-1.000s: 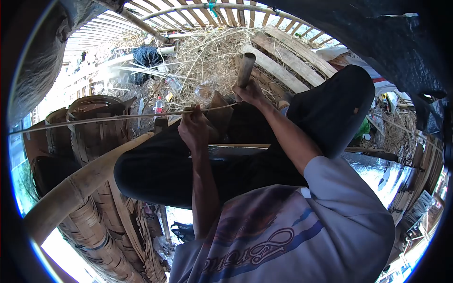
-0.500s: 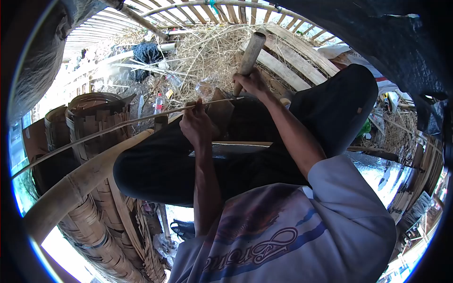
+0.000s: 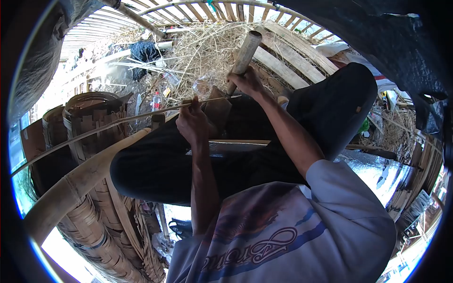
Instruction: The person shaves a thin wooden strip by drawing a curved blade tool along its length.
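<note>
My left hand [image 3: 192,123] is closed, its thumb and fingers pinching a long thin bamboo strip [image 3: 118,121]. The strip runs far out to the lower left. Its other end lies by the base of a thick wooden handle [image 3: 246,53], which my right hand [image 3: 247,82] grips low down. The handle tilts up and to the right; whatever is at its lower end is hard to make out. Between the hands, a flat brown piece [image 3: 220,107] stands against my dark trousers. Across my lap rests a shiny flat piece with a pale wooden edge [image 3: 239,141].
A thick bamboo pole [image 3: 78,181] passes by my left knee. Rolled woven bamboo [image 3: 96,118] stands at the left, with more woven bamboo [image 3: 94,236] below. Straw [image 3: 207,52], wooden planks [image 3: 288,59] and a plastic bottle [image 3: 156,100] lie ahead.
My right hand and the wooden handle have shifted slightly left, nearer my left hand. The strip stays pinched in my left hand. The whole view has moved a little.
</note>
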The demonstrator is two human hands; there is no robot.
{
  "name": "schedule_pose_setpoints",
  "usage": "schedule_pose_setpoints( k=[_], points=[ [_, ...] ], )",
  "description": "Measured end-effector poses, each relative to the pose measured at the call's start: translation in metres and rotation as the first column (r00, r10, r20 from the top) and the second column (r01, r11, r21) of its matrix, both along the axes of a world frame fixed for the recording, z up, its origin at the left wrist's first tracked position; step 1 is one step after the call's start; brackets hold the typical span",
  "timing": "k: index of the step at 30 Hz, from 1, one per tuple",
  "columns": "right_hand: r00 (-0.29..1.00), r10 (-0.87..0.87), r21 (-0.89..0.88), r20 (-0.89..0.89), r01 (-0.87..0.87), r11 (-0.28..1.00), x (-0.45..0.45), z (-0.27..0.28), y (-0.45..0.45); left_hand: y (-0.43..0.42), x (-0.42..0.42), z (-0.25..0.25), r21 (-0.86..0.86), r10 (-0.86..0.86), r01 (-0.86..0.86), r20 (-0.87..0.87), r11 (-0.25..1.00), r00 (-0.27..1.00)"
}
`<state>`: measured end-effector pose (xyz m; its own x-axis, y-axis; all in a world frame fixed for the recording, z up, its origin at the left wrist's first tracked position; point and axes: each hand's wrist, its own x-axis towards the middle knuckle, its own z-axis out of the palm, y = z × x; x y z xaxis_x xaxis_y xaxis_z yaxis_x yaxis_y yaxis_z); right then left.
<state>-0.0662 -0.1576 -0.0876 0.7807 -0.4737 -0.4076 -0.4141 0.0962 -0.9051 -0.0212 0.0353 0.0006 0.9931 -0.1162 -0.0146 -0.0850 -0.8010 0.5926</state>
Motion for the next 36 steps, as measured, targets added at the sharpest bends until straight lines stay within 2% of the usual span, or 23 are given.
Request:
schedule_pose_setpoints(
  k=[2, 3, 4, 5, 6, 8, 10, 11, 14, 15, 16, 18, 20, 22, 23, 24, 26, 28, 30, 32, 34, 36],
  points=[
    [0.984, 0.119, -0.076, -0.131, -0.130, 0.989, -0.009, -0.030, 0.007, -0.001, 0.000, 0.003, 0.023, -0.005, 0.005, 0.006, 1.000, 1.000],
    [0.988, 0.124, -0.259, -0.090, -0.144, 0.955, -0.014, -0.056, 0.010, -0.003, 0.002, 0.002, 0.015, -0.010, 0.010, 0.018, 1.000, 1.000],
    [0.990, 0.119, -0.266, -0.079, -0.136, 0.954, -0.016, -0.053, 0.003, -0.002, 0.002, 0.000, -0.034, -0.013, 0.014, 0.023, 0.999, 1.000],
    [0.981, 0.121, -0.201, -0.152, -0.151, 0.968, -0.018, -0.051, 0.000, 0.001, 0.003, -0.004, -0.076, -0.015, 0.016, 0.023, 0.997, 1.000],
    [0.965, 0.133, -0.131, -0.226, -0.165, 0.978, -0.018, -0.047, -0.001, 0.001, 0.003, -0.001, -0.071, -0.013, 0.015, 0.027, 0.997, 1.000],
    [0.950, 0.164, -0.099, -0.266, -0.196, 0.976, -0.010, -0.008, -0.008, -0.002, 0.000, 0.006, -0.013, -0.019, 0.018, -0.042, 1.000, 0.999],
    [0.994, 0.075, 0.051, -0.083, -0.071, 0.996, -0.001, 0.000, -0.012, -0.002, 0.000, 0.005, -0.039, -0.035, 0.034, -0.024, 0.999, 0.999],
    [0.999, -0.033, 0.024, 0.014, 0.032, 0.999, 0.005, -0.003, -0.008, -0.003, 0.000, 0.005, -0.067, -0.057, 0.057, 0.002, 0.996, 0.998],
    [0.999, -0.016, -0.020, 0.030, 0.017, 1.000, 0.005, 0.003, 0.000, -0.003, 0.000, 0.007, -0.045, -0.070, 0.070, -0.009, 0.997, 0.997],
    [0.998, 0.059, 0.104, -0.037, -0.055, 0.993, 0.003, -0.031, 0.004, -0.003, -0.001, 0.008, -0.048, -0.077, 0.077, -0.006, 0.996, 0.997],
    [0.998, 0.051, 0.099, -0.032, -0.048, 0.994, -0.001, -0.039, 0.005, -0.002, -0.001, 0.009, -0.053, -0.080, 0.079, -0.006, 0.995, 0.997],
    [0.980, 0.111, -0.061, -0.163, -0.122, 0.991, -0.009, -0.047, 0.005, 0.000, 0.000, 0.005, -0.062, -0.087, 0.087, 0.004, 0.994, 0.996],
    [0.982, 0.077, -0.098, -0.170, -0.094, 0.991, -0.001, -0.057, -0.002, 0.005, 0.002, -0.006, -0.086, -0.070, 0.070, -0.002, 0.994, 0.998],
    [0.992, 0.033, 0.085, -0.124, -0.023, 0.996, 0.003, -0.022, -0.009, 0.004, 0.001, 0.004, -0.067, -0.071, 0.070, -0.022, 0.995, 0.997],
    [1.000, -0.009, 0.065, -0.028, 0.010, 0.998, 0.009, -0.024, -0.009, 0.000, -0.001, 0.007, -0.057, -0.076, 0.074, -0.043, 0.996, 0.996],
    [0.999, -0.012, 0.058, -0.033, 0.014, 0.998, 0.012, -0.017, -0.007, -0.002, -0.001, 0.006, -0.065, -0.080, 0.076, -0.048, 0.995, 0.996],
    [0.989, -0.083, 0.107, 0.126, 0.069, 0.992, 0.012, -0.001, -0.004, -0.004, 0.002, 0.007, -0.013, -0.082, 0.082, -0.015, 0.997, 0.996],
    [0.993, -0.084, 0.036, 0.088, 0.081, 0.996, 0.001, -0.003, 0.001, -0.007, 0.002, 0.011, -0.023, -0.084, 0.084, -0.020, 0.996, 0.996],
    [0.998, 0.005, -0.048, -0.057, -0.007, 0.999, -0.019, -0.059, 0.009, -0.007, 0.001, 0.010, -0.064, -0.080, 0.078, -0.035, 0.995, 0.996],
    [0.996, -0.057, -0.073, -0.068, 0.052, 0.996, -0.036, -0.094, 0.012, -0.008, 0.003, 0.008, -0.025, -0.096, 0.095, -0.025, 0.995, 0.995],
    [0.990, -0.110, -0.091, -0.083, 0.102, 0.991, -0.041, -0.082, 0.003, -0.010, 0.005, 0.006, 0.018, -0.102, 0.103, -0.021, 0.995, 0.995],
    [0.964, -0.105, -0.007, -0.242, 0.107, 0.994, -0.044, -0.070, -0.012, -0.012, 0.005, 0.008, 0.004, -0.133, 0.134, -0.031, 0.991, 0.991]
  ],
)
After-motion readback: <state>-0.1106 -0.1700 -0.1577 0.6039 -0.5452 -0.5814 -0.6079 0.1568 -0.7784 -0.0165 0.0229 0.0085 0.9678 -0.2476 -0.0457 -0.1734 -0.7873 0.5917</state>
